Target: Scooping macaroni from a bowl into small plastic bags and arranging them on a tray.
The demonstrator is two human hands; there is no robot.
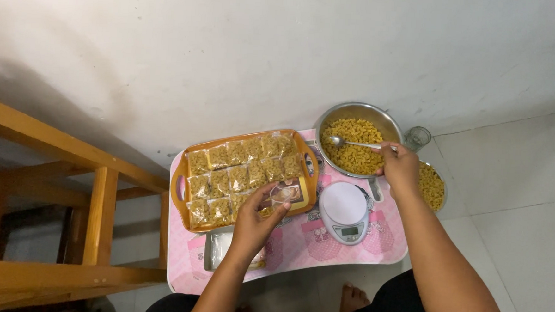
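Head view, looking straight down: nearest me I see my two forearms reaching out over a small pink worktop point(374, 246) on the tiled floor, with a bare foot point(352, 299) just beneath its near edge. My left hand point(258, 218) is curled around a small clear packet point(274, 203) of yellow pasta, fingers closed on it, holding it over the near right corner of an orange tray point(179, 189). Below that hand, at the worktop's near edge, lies a flat pile of what look like empty clear bags point(217, 248). Between my two hands sits a small white kitchen scale point(344, 210) with a round platform; nothing rests on it.

Just beyond my left hand, the tray is filled with rows of sealed pasta packets point(235, 173) lying flat and touching one another.

My right hand point(400, 165) is closed on the handle of a metal spoon point(354, 143), whose bowl lies in the dry pasta inside a round steel bowl point(336, 115) directly ahead of that hand. To the right of that hand, partly hidden under my wrist, is a second dish of pasta point(433, 186). Farther still, beyond my right hand, a small clear glass point(417, 138) stands on the floor against the white wall. Well to the left of my left hand stands a wooden frame point(100, 210).
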